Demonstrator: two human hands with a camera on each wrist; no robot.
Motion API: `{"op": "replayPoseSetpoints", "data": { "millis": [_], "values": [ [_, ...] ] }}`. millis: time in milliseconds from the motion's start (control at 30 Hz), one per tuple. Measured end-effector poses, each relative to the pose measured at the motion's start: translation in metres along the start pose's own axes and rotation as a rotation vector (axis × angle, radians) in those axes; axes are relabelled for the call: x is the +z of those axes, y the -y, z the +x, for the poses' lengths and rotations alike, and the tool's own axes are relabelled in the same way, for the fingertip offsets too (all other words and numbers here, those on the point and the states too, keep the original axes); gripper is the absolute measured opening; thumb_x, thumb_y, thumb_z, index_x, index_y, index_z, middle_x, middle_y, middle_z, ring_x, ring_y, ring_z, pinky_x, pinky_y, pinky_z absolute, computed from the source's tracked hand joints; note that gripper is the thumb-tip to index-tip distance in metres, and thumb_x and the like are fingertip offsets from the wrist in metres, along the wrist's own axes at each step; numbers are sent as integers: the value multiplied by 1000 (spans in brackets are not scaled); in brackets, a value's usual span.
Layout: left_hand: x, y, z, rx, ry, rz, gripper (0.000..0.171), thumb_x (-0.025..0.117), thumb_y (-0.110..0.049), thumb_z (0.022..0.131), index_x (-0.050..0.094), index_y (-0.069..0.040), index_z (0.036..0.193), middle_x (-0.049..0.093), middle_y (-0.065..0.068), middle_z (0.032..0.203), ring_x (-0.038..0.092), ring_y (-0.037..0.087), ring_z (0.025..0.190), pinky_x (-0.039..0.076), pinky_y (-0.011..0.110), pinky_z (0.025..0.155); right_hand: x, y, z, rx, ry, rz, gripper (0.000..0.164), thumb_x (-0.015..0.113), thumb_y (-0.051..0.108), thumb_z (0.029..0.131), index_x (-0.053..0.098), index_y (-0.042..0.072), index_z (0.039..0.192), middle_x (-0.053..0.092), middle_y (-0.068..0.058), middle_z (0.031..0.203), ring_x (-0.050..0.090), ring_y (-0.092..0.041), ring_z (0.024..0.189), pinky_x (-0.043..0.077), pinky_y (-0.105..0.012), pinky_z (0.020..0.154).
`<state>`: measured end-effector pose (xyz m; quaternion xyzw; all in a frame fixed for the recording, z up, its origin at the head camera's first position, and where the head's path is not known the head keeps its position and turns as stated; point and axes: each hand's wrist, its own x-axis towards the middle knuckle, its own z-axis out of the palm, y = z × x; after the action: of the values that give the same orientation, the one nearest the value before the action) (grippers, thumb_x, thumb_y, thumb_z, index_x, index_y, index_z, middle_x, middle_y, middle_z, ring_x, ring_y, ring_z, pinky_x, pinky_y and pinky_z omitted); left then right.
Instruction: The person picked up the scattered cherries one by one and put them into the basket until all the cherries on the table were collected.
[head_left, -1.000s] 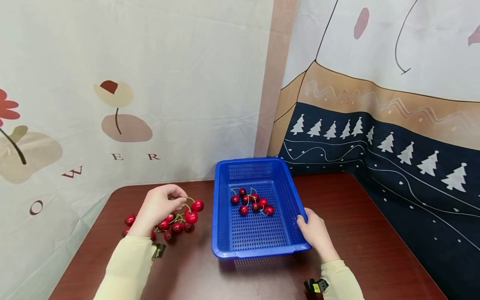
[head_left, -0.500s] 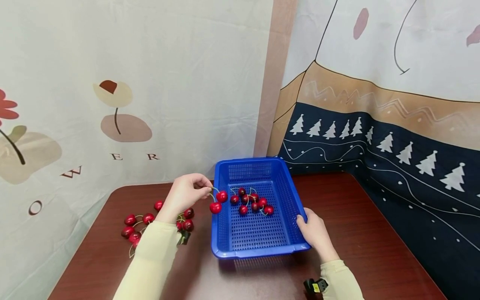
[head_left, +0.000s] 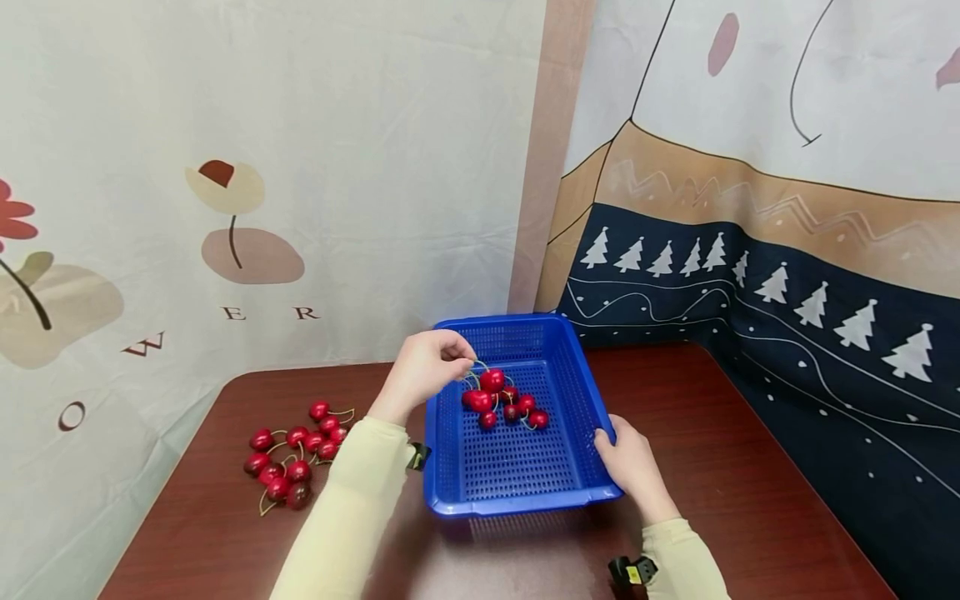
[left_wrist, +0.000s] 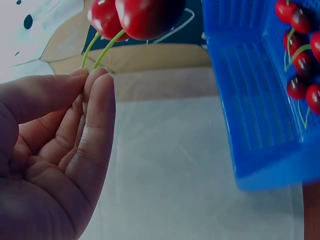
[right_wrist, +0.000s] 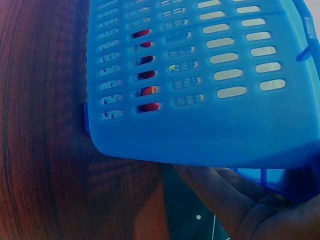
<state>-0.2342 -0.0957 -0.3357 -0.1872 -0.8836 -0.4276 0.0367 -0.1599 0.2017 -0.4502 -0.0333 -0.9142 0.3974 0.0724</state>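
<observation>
Two red cherries (left_wrist: 150,17) hang by their green stems from my left hand (head_left: 429,371), which pinches the stems between thumb and fingertips. In the head view this pair is over the left side of a blue plastic basket (head_left: 517,505), above several cherries (head_left: 527,404) lying on its floor and partly hiding them. My right hand (head_left: 633,467) grips the basket's right rim near the front corner. From the right wrist view, the slotted basket wall (right_wrist: 200,135) shows red fruit through its holes, and the right hand's fingers are partly hidden behind the rim.
A loose pile of several cherries (head_left: 298,471) with stems lies on the brown wooden table (head_left: 750,467), left of the basket; my left sleeve partly covers it. Printed cloth (head_left: 375,167) hangs behind the table and along its right side.
My left hand has moved right with the two cherries, from above the table pile, past the basket's left rim, to over the basket. The right hand and basket stay in place.
</observation>
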Motion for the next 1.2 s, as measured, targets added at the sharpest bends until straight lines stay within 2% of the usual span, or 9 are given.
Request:
{"op": "replayPoseSetpoints", "data": {
  "millis": [300,567,700,867,1100,1200],
  "values": [
    [35,-9,13,-11,48,-32,8,73,-6,88,73,-12,84,67,-1,79,65,13,65,55,29,63,0,0,0,2,-1,-2,39,53,9,96,54,-13,128,63,-30,115,65,-36,94,51,-54,84],
    [69,-3,23,-12,139,13,7,70,-4,89,73,-9,85,67,-1,78,64,13,65,54,27,60,0,0,0,4,1,3,39,53,9,96,53,-13,129,63,-30,115,65,-36,94,51,-53,84],
    [83,-1,26,-40,190,7,7,70,-3,90,73,-8,85,66,0,78,64,16,67,55,26,62,-1,0,0,6,3,4,40,53,9,96,53,-13,129,63,-31,116,65,-36,94,51,-53,83],
    [98,1,29,-37,268,14,10,70,-1,89,73,-9,82,66,-1,77,63,15,66,54,26,61,-1,0,0,6,-1,6,39,53,9,96,54,-13,128,63,-30,115,65,-37,94,51,-54,84],
    [112,8,32,26,380,154,10,73,-2,86,75,-9,80,66,-5,77,58,11,71,51,26,66,1,-3,1,1,-4,10,37,53,9,97,55,-11,127,65,-28,112,65,-34,90,52,-52,81],
    [116,12,31,30,413,176,10,73,-1,84,76,-9,79,68,-3,79,58,11,72,51,25,64,1,-3,1,1,-6,13,37,53,9,97,55,-11,127,65,-28,112,65,-33,90,52,-52,81]
  ]
}}
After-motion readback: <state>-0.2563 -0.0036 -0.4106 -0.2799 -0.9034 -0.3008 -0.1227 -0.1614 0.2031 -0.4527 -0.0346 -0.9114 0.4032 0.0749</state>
